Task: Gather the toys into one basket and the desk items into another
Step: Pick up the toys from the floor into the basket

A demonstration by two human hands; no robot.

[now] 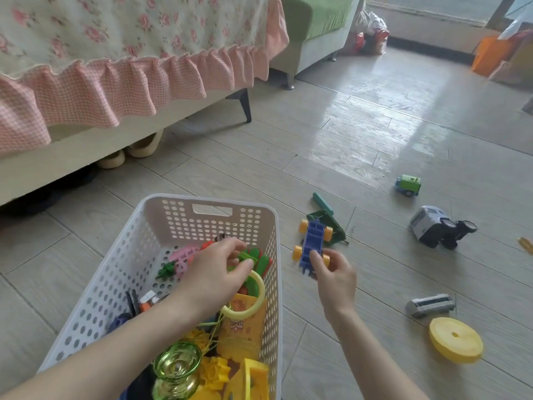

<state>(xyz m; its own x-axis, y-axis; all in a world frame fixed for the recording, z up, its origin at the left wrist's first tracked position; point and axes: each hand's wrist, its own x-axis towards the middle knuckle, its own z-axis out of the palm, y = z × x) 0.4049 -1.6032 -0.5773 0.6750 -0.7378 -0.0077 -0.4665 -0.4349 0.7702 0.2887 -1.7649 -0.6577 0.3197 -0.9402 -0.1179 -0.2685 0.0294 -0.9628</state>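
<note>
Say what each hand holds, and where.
The right hand pinches the blue toy cart by its near end; the left hand, over the basket, seems to pinch a green piece.

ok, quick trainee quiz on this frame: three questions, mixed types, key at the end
1. True or false: the right hand grips the blue cart with yellow wheels.
2. The left hand, pinching a green piece, is: A) over the white basket B) in a pocket C) on a table.
3. Fill in: the disc beside the silver bus is ____.
Key: 1 true; 2 A; 3 yellow.
</note>
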